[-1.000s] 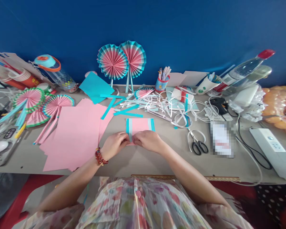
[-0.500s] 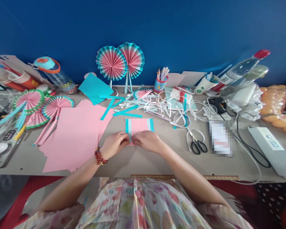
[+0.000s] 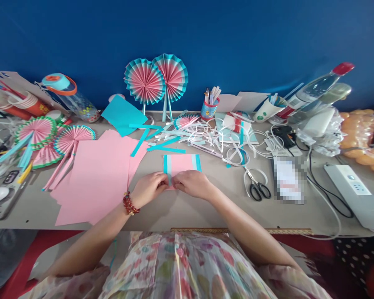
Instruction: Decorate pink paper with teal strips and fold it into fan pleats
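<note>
A small pink sheet of paper (image 3: 182,162) with light-blue and teal bands along its left and right sides lies on the table in front of me. My left hand (image 3: 153,184), with a red bead bracelet at the wrist, closes its fingers at the sheet's near left corner. Right beside it, my right hand (image 3: 190,182) has its fingers bent down on the sheet's near edge and covers much of its lower part. Both sets of fingertips press on the paper close together. Exactly how they grip the near edge is hidden.
Pink sheets (image 3: 96,178) are piled at left, beside folded paper fans (image 3: 75,141). Paper strips (image 3: 199,137) are heaped behind the sheet. Scissors (image 3: 258,189), a pixelated item (image 3: 288,180) and a power strip (image 3: 355,182) lie at right. Two round fans (image 3: 145,81) lean on the blue wall.
Almost nothing differs. Both hands keep their place at the sheet's near edge, and the whole view has shifted very slightly.
</note>
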Demonstrator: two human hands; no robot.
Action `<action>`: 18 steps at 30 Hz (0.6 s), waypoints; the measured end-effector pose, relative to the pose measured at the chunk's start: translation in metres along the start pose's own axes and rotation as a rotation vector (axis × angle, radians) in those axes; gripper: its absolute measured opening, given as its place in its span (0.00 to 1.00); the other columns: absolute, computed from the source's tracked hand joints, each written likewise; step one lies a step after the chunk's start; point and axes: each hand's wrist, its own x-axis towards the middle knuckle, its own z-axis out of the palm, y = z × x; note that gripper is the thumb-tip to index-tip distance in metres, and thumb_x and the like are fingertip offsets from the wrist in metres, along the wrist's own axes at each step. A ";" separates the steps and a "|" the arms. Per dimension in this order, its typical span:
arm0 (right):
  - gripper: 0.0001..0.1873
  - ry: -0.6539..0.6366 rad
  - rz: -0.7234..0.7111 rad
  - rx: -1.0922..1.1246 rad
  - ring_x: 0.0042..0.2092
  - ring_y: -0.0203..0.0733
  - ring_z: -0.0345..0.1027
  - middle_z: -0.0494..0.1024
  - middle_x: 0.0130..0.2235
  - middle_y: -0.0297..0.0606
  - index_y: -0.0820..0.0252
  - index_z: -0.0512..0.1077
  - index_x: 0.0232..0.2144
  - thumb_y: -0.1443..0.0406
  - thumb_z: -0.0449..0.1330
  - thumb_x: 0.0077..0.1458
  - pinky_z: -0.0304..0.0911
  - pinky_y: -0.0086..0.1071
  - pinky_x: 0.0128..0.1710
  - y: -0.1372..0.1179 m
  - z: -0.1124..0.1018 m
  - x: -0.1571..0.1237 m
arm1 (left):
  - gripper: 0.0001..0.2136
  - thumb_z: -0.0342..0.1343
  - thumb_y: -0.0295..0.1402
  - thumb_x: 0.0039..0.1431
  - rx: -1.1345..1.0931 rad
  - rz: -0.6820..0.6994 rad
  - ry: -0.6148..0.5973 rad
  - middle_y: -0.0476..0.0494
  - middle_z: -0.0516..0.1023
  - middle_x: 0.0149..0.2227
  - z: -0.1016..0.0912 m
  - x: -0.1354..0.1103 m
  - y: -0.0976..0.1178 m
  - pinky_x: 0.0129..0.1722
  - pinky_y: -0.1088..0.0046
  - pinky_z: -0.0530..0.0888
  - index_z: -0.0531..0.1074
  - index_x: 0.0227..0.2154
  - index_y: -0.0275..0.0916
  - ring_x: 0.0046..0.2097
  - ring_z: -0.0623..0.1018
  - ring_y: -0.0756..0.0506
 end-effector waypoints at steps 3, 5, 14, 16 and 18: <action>0.14 -0.002 0.002 -0.004 0.49 0.42 0.73 0.81 0.45 0.35 0.51 0.77 0.42 0.61 0.50 0.66 0.60 0.29 0.42 0.000 0.000 0.000 | 0.05 0.51 0.29 0.62 0.009 0.006 0.007 0.48 0.74 0.34 0.001 -0.001 0.001 0.33 0.74 0.65 0.71 0.31 0.40 0.34 0.74 0.48; 0.14 0.000 0.004 -0.010 0.48 0.42 0.73 0.81 0.45 0.34 0.51 0.77 0.42 0.61 0.50 0.66 0.60 0.29 0.42 0.000 -0.001 0.000 | 0.05 0.52 0.29 0.63 0.017 0.006 0.010 0.48 0.74 0.34 0.001 -0.001 0.002 0.33 0.75 0.65 0.70 0.30 0.40 0.35 0.74 0.48; 0.13 0.015 0.016 -0.019 0.48 0.42 0.73 0.81 0.44 0.35 0.51 0.77 0.41 0.60 0.51 0.66 0.61 0.29 0.42 -0.001 0.001 0.000 | 0.06 0.52 0.29 0.64 0.053 0.017 0.021 0.48 0.74 0.34 0.001 -0.003 0.005 0.34 0.74 0.66 0.70 0.31 0.40 0.36 0.75 0.48; 0.13 0.013 0.016 -0.019 0.48 0.43 0.73 0.81 0.44 0.35 0.51 0.77 0.41 0.60 0.51 0.66 0.61 0.29 0.43 -0.001 0.002 0.000 | 0.06 0.52 0.29 0.64 0.062 0.023 0.025 0.48 0.73 0.34 0.002 -0.003 0.004 0.34 0.73 0.67 0.70 0.31 0.40 0.36 0.75 0.47; 0.13 0.011 0.015 -0.020 0.48 0.43 0.73 0.81 0.44 0.35 0.51 0.77 0.41 0.60 0.52 0.66 0.61 0.29 0.42 0.000 0.002 0.001 | 0.06 0.51 0.29 0.64 0.072 0.031 0.029 0.48 0.73 0.34 0.004 -0.004 0.003 0.35 0.73 0.67 0.70 0.31 0.40 0.37 0.75 0.47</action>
